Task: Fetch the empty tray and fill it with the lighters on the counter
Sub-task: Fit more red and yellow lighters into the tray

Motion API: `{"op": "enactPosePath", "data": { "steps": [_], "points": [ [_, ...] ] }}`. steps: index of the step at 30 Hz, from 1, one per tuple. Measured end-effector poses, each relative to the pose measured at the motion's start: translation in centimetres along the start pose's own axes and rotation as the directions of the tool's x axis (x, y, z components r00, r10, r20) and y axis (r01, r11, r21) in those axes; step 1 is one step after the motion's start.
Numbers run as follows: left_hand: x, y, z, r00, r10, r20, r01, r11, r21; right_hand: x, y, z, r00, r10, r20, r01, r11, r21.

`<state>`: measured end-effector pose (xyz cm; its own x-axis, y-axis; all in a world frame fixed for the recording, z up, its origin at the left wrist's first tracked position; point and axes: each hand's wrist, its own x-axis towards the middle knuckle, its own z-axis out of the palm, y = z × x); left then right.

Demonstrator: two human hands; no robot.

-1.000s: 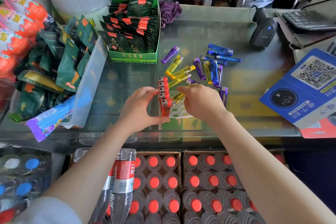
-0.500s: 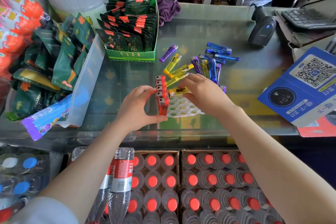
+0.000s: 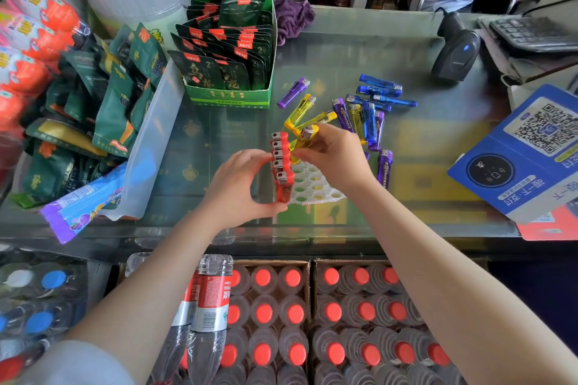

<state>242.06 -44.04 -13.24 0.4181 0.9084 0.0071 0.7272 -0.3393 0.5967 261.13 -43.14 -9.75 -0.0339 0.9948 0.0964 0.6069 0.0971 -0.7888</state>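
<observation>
A white tray with round holes lies on the glass counter near its front edge. A row of several red lighters stands upright along the tray's left side. My left hand grips that left side of the tray and the red row. My right hand holds a yellow lighter upright over the tray's far end, beside the red row. Loose yellow lighters, purple lighters and blue lighters lie on the counter behind the tray.
A green box of tea packets stands at the back left, and a clear bin of snack packs at the left. A barcode scanner and a blue QR sign are at the right. Bottled water crates sit below the counter.
My right hand picked up a yellow lighter from the counter and turned it upright over the tray's far end. My left hand stayed on the tray.
</observation>
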Motion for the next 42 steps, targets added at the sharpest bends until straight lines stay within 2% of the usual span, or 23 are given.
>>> {"op": "enactPosePath", "data": {
  "steps": [5, 10, 15, 17, 20, 22, 27, 33, 35, 38, 40, 41, 42],
  "points": [
    [0.0, 0.1, 0.0, 1.0, 0.01, -0.019, -0.01, 1.0, -0.002, 0.2, -0.3, 0.0, 0.989, -0.132, 0.069, 0.142, 0.976, -0.166],
    [0.0, 0.4, -0.1, 1.0, 0.012, -0.029, -0.013, 1.0, -0.018, 0.5, -0.3, 0.4, 0.989, -0.131, 0.065, 0.141, 0.971, -0.195],
    [0.2, 0.2, -0.6, 0.999, -0.009, 0.05, 0.012, 0.998, -0.064, 1.1, 0.8, -0.8, 0.97, -0.064, 0.235, 0.118, 0.968, -0.221],
    [0.2, 0.2, -0.7, 0.998, -0.011, 0.061, 0.015, 0.998, -0.065, 1.4, 1.3, -1.3, 0.982, -0.075, 0.174, 0.109, 0.974, -0.198],
    [0.0, 0.1, -0.8, 0.998, -0.007, 0.07, 0.013, 0.997, -0.077, 1.7, 1.6, -1.1, 0.996, -0.087, 0.037, 0.094, 0.961, -0.261],
    [-0.2, 0.0, -1.0, 0.997, -0.012, 0.075, 0.018, 0.997, -0.075, 2.0, 1.5, -0.5, 0.994, -0.102, 0.049, 0.112, 0.92, -0.375],
    [-0.7, -0.7, -1.4, 0.996, -0.01, 0.089, 0.017, 0.997, -0.079, 2.9, 1.4, 0.5, 0.985, -0.1, 0.143, 0.17, 0.735, -0.657],
    [-0.9, -1.3, -1.5, 0.995, 0.001, 0.103, 0.007, 0.997, -0.07, 3.4, 1.7, 0.2, 0.953, -0.183, 0.242, 0.303, 0.559, -0.772],
    [-0.9, -1.2, -1.3, 0.995, 0.002, 0.096, 0.005, 0.998, -0.066, 3.2, 1.8, -0.1, 0.954, -0.199, 0.226, 0.301, 0.598, -0.742],
    [-0.9, -1.3, -1.2, 0.996, 0.02, 0.081, -0.019, 1.0, -0.011, 2.0, 1.6, -0.2, 0.977, -0.213, 0.026, 0.187, 0.788, -0.587],
    [-1.0, -1.2, -1.1, 0.998, 0.053, 0.046, -0.055, 0.998, 0.028, 0.9, 0.9, -0.3, 0.987, -0.1, -0.128, 0.054, 0.947, -0.318],
    [-1.0, -1.2, -1.1, 0.997, 0.064, 0.03, -0.065, 0.997, 0.037, 0.3, 0.5, -0.4, 0.988, 0.003, -0.154, -0.02, 0.993, -0.113],
    [-1.1, -1.1, -1.1, 0.998, 0.067, 0.021, -0.068, 0.997, 0.038, -0.2, 0.2, -0.6, 0.985, 0.106, -0.134, -0.093, 0.991, 0.1]
  ]
}}
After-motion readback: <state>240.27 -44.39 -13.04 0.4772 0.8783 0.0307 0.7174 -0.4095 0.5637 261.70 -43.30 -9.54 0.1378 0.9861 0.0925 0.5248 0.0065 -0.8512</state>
